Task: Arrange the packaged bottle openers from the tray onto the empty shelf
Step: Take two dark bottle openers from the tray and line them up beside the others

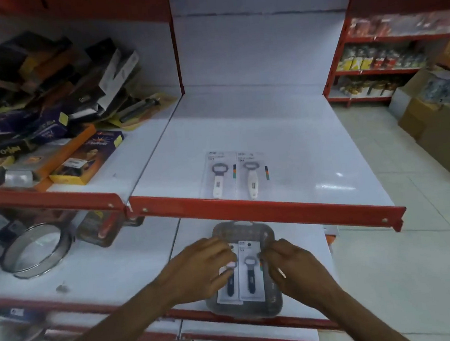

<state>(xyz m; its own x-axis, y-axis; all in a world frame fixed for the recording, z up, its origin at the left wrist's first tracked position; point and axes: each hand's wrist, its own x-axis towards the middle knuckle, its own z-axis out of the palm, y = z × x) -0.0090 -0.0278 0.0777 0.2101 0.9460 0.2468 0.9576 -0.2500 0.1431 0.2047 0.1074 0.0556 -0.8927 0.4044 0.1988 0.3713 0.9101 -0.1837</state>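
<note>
On tray (218, 231): hands, two openers (251, 273)

2 packaged openers w/ white handles (217, 175) (251, 175) are lying flat side by side on the white shelf (311, 147), near its red front lip, handles pointing toward the edge, cards touching. Below that, the grey tray (276, 305) is sitting on the lower shelf, holding 2 more packs w/ dark handles, (228, 288) and (251, 273), also flat and side by side on white cards. The left one is partly covered by a hand.
</note>
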